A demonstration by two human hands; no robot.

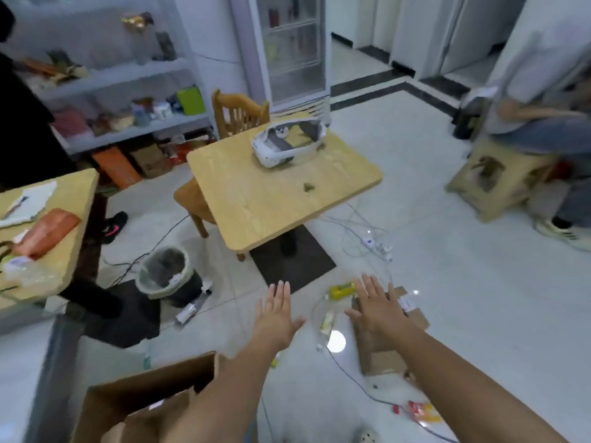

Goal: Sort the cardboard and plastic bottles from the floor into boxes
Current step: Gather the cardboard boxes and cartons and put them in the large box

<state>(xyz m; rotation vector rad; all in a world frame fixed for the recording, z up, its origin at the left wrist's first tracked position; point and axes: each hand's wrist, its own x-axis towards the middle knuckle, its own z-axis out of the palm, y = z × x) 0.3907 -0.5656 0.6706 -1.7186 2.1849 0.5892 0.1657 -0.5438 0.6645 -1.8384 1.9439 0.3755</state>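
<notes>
Both my arms reach forward over the white floor. My left hand (pixel 277 310) is flat with fingers apart and holds nothing. My right hand (pixel 377 306) is also spread and empty, hovering over flattened brown cardboard (pixel 383 359) lying on the floor. Between the hands lie two clear plastic bottles, one with a yellow label (pixel 342 290) and another (pixel 326 321) beside the cardboard. A bottle with a red and yellow label (pixel 422 414) lies lower right. An open cardboard box (pixel 144 401) stands at the bottom left, under my left forearm.
A wooden table (pixel 281 199) with a white headset (pixel 287 145) stands ahead. A lined bin (pixel 166 273) sits left, with another bottle (pixel 192 310) beside it. Cables and a power strip (pixel 377 246) trail over the floor. A seated person (pixel 543 129) is at right.
</notes>
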